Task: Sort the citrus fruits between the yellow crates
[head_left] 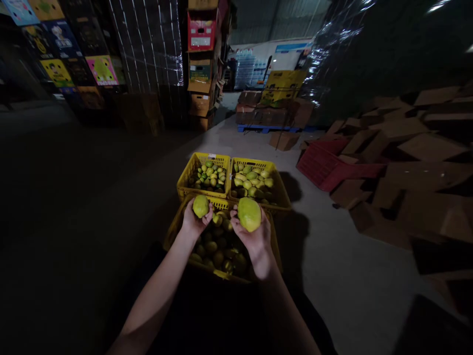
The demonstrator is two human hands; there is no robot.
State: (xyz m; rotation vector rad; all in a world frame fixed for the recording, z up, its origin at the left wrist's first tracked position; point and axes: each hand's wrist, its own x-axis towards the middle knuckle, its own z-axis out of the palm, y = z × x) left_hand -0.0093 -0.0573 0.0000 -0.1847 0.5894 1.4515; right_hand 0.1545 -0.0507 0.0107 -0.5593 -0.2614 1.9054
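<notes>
1. While the left hand [192,223] grips a small lemon [200,206], the right hand [255,240] clasps a larger lemon [249,214].
2. Both lemons hang above the near yellow crate [173,231] of fruit.
3. Just beyond the hands sit two more yellow crates [275,183], also holding lemons.

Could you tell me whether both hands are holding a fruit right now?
Yes, the left hand holds a smaller fruit and the right hand a larger fruit.
</notes>
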